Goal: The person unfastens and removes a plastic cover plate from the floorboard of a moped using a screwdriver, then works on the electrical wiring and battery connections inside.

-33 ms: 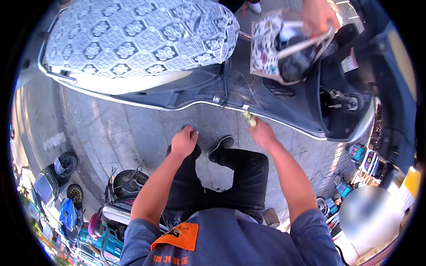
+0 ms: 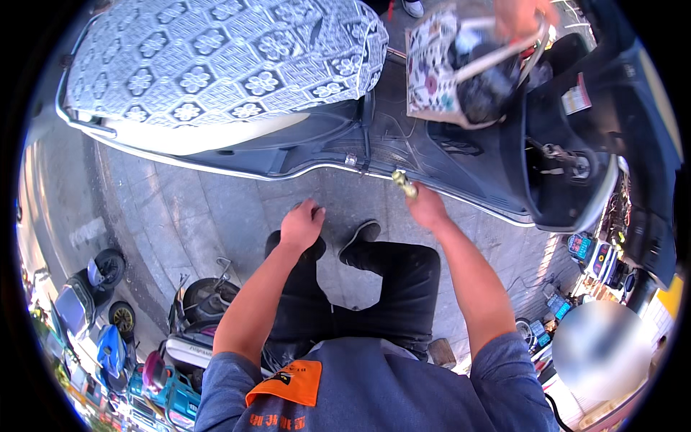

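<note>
A yellowish tool [image 2: 404, 183] is being gripped in the closed right hand [image 2: 428, 209] beside the footboard [image 2: 389, 140] of a motor scooter [image 2: 317, 147]; whether the scooter is being touched cannot be told. The left hand [image 2: 301, 225] is being held loosely curled over the paving [image 2: 223, 216]; whether anything is being pinched cannot be seen. The scooter's seat [image 2: 209, 138] is being covered by a flowered cloth [image 2: 227, 61]. A patterned tote bag [image 2: 433, 86] is being overhung by another person's blurred hand [image 2: 520, 17].

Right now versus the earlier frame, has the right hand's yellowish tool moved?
Yes, slightly: the yellowish tool shifted upward against the scooter, tip now overlapping its edge.
</note>
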Motion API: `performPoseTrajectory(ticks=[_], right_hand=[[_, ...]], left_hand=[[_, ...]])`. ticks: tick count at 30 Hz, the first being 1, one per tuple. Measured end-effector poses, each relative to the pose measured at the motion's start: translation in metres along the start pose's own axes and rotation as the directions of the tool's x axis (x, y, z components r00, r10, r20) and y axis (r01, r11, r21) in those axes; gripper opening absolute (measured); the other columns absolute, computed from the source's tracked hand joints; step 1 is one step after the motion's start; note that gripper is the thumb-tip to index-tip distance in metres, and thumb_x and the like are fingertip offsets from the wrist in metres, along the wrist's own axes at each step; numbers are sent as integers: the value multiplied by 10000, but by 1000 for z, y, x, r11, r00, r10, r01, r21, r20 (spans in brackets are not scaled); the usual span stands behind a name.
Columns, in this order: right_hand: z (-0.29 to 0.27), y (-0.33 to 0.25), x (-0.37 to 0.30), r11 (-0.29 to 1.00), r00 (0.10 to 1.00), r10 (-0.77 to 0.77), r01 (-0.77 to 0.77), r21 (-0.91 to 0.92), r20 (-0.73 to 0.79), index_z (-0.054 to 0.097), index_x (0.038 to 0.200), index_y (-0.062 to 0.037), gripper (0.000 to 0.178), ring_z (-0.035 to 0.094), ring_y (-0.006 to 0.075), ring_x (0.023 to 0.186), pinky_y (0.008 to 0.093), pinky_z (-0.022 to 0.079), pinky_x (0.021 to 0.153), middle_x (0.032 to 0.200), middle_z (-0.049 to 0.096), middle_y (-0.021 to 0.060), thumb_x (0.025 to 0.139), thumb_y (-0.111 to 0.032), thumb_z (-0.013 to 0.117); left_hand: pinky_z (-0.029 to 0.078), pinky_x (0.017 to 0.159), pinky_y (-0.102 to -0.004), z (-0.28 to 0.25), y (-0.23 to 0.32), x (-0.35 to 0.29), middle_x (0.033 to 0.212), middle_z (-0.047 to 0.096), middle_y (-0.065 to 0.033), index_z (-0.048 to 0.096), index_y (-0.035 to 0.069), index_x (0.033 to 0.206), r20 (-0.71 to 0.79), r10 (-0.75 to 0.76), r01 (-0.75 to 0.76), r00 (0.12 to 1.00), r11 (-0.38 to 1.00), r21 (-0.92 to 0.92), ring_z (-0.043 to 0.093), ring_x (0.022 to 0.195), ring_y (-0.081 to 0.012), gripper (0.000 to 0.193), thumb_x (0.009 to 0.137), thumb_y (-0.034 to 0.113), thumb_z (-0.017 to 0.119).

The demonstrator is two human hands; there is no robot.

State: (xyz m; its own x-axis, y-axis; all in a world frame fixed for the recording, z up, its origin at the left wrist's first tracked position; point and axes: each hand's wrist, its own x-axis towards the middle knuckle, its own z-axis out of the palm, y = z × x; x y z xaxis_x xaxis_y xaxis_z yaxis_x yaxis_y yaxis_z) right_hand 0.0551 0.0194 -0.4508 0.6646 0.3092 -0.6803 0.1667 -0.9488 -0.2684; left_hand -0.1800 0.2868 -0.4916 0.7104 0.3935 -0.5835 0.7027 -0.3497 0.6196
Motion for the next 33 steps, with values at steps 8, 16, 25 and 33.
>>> performPoseTrajectory(ticks=[8,16,25,33], right_hand=[[60,19,172,978,930,-208,192,-82,-304,621,1485,-175,518,667,409,1256,492,549,1074,1333,650,161,983,-151,748],[78,18,200,914,781,-402,373,-158,-479,626,1520,-152,595,688,413,1185,499,573,1014,1293,635,164,949,-152,794],[88,2,213,917,791,-395,369,-151,-468,659,1284,-130,406,705,412,1112,515,586,941,1218,647,146,950,-272,842],[76,12,221,927,835,-369,300,-225,-408,646,1251,-84,308,704,436,1146,522,593,968,1266,668,187,964,-127,749]], left_hand=[[586,808,-539,83,33,160,993,761,-189,655,80,1126,-77,382,-380,921,924,43,745,937,-446,243,1010,276,739],[619,828,-540,111,68,216,1095,774,-175,594,135,1317,-73,487,-431,870,825,365,782,962,-419,531,951,458,802],[626,838,-537,111,66,230,1069,786,-202,545,79,1276,-62,375,-335,925,881,335,792,980,-409,578,900,409,834],[634,815,-529,117,62,243,972,787,-234,546,34,1148,-135,378,-334,916,905,264,788,933,-439,534,871,368,856]])
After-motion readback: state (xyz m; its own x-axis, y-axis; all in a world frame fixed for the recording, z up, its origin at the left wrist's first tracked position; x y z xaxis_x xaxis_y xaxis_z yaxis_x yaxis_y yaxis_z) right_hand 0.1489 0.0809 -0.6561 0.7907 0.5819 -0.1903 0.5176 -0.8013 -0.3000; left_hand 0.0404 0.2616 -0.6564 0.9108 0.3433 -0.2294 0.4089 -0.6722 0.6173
